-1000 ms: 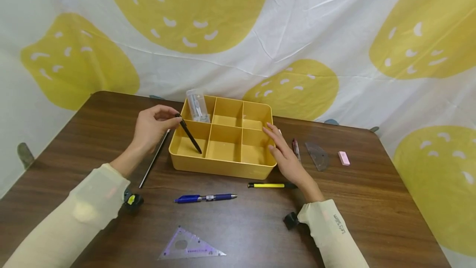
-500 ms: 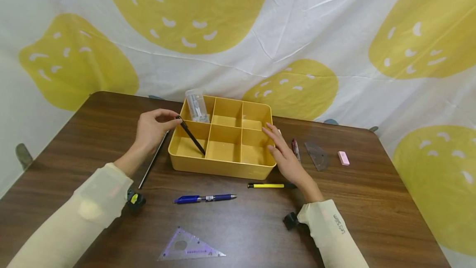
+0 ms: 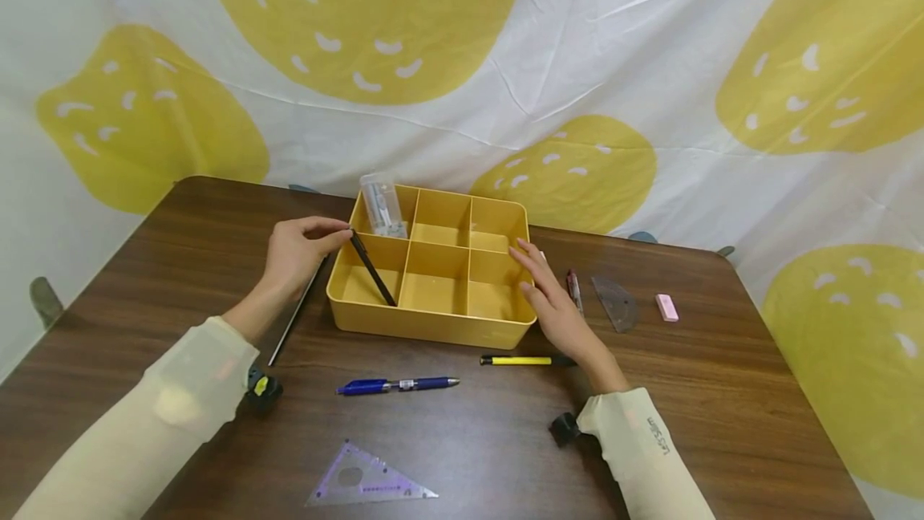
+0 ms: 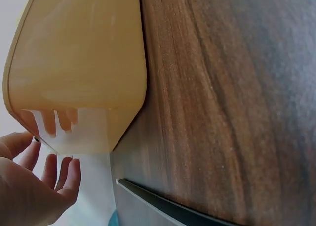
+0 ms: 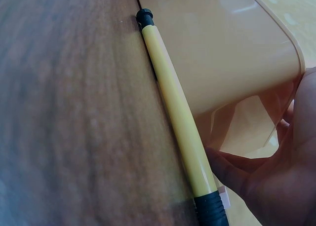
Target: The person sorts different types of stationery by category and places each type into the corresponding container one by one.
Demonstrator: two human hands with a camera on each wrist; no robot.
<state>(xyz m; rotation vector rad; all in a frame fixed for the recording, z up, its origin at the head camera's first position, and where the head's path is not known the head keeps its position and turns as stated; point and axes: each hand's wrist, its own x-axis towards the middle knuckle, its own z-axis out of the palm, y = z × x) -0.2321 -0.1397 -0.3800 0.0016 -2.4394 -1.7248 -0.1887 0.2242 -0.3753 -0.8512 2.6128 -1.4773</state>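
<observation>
My left hand pinches the upper end of a black pen between thumb and fingertips. The pen slants down into the front left compartment of a yellow six-section organizer box, its lower end near the divider. The left wrist view has this hand at the box's rim, with the pen mostly hidden. At the right rim, my right hand rests with fingers extended against the box. In the right wrist view, a yellow mechanical pencil lies near that hand. A clear case with a compass leans in the back left compartment.
On the brown table lie a blue pen, a purple-edged set square and a thin dark rod. Right of the box are a dark red pen, a clear protractor and a pink eraser.
The black pen's lower end has shifted slightly right and down inside the front left compartment, and my left hand has lowered a little with it. My right hand has stayed at the rim.
</observation>
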